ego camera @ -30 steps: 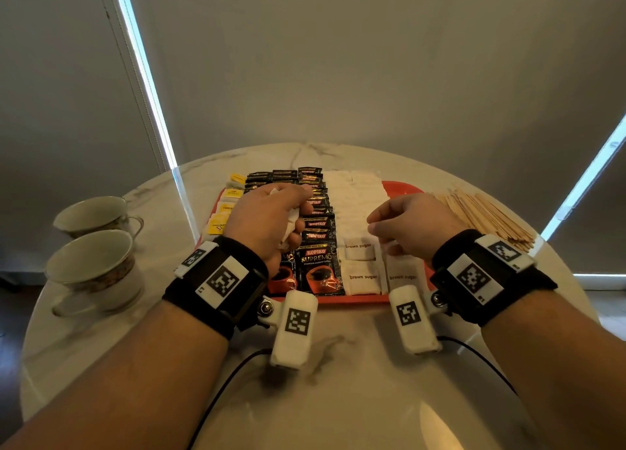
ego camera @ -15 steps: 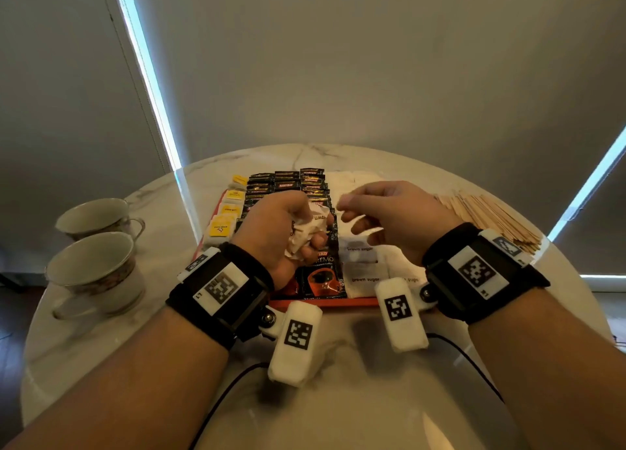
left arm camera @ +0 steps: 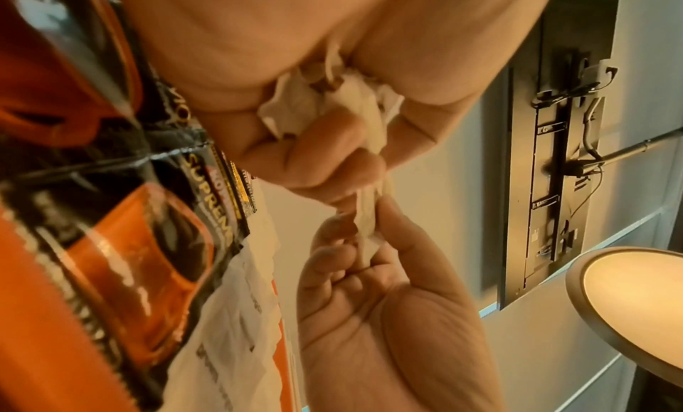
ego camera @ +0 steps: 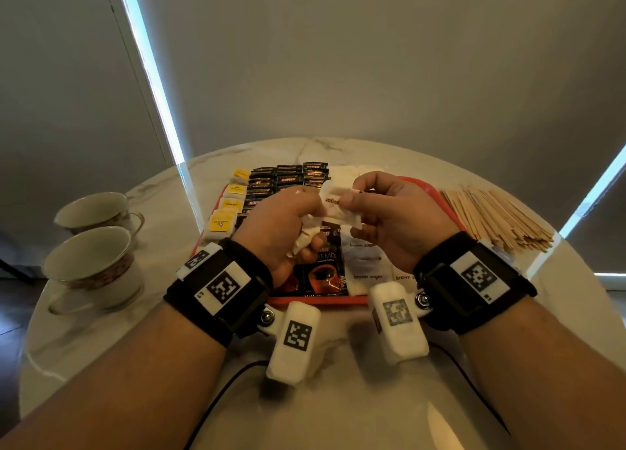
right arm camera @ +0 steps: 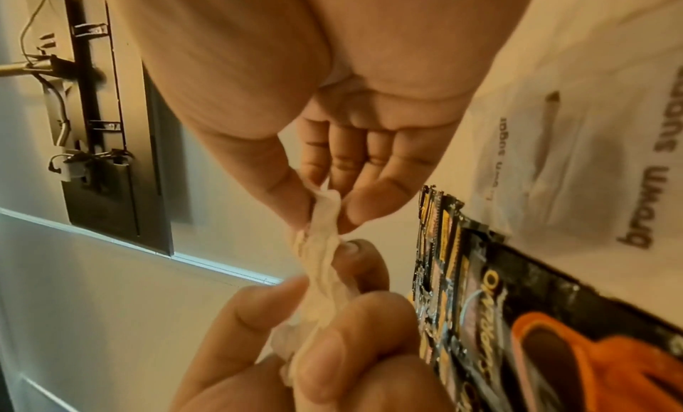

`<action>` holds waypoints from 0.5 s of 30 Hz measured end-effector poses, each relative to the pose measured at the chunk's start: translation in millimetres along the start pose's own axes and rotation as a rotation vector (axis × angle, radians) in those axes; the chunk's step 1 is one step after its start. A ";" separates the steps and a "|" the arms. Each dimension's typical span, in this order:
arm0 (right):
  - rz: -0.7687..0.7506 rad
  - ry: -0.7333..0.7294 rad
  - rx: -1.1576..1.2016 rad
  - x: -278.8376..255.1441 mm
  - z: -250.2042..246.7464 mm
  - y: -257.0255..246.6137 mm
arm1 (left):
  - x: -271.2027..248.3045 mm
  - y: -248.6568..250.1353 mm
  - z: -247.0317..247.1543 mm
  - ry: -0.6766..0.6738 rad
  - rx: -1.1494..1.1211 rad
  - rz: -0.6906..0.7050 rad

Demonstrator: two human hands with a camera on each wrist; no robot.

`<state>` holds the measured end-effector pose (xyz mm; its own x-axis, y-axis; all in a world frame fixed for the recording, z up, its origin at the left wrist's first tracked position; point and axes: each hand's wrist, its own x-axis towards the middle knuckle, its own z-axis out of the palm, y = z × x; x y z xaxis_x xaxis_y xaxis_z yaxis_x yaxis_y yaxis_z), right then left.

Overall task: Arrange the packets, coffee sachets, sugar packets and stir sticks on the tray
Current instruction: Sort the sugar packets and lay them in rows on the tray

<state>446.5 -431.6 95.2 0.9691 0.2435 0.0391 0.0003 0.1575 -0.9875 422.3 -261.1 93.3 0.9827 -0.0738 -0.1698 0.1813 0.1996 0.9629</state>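
Pinching white "brown sugar" packet [ego camera: 338,205]: left hand [ego camera: 281,226], right hand [ego camera: 399,219]; "SUPREMO" coffee sachet [ego camera: 325,273] below on red tray [ego camera: 318,301]

The head camera looks forward and down on the table [ego camera: 318,402], with the tray [ego camera: 338,301] at 12 o'clock and both wrists near. The left wrist camera looks very close along the left hand [left arm camera: 295,76], the right wrist camera along the right hand [right arm camera: 332,76]. All three views share the pinched sugar packet [ego camera: 335,203] and the tray's near packets.
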 end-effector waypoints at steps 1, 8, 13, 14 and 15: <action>-0.014 -0.007 0.028 -1.3 -0.3 0.4 | 0.8 -0.7 -1.0 -0.018 0.010 0.011; -0.081 0.059 0.076 -2.6 0.4 4.4 | 5.9 -5.4 -4.8 0.042 0.112 0.118; -0.084 0.146 0.096 -1.7 1.6 7.4 | 7.7 -6.5 -4.1 0.056 0.110 0.126; -0.102 0.143 0.065 -1.7 1.5 7.1 | 7.9 -6.4 -4.2 0.056 0.111 0.127; -0.126 0.134 0.019 -2.1 1.0 6.5 | 7.7 -6.3 -4.4 0.061 0.108 0.132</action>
<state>444.3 -430.1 88.9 0.9859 0.0914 0.1400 0.1200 0.1965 -0.9731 428.9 -258.6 85.0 0.9987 0.0061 -0.0498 0.0490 0.0973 0.9940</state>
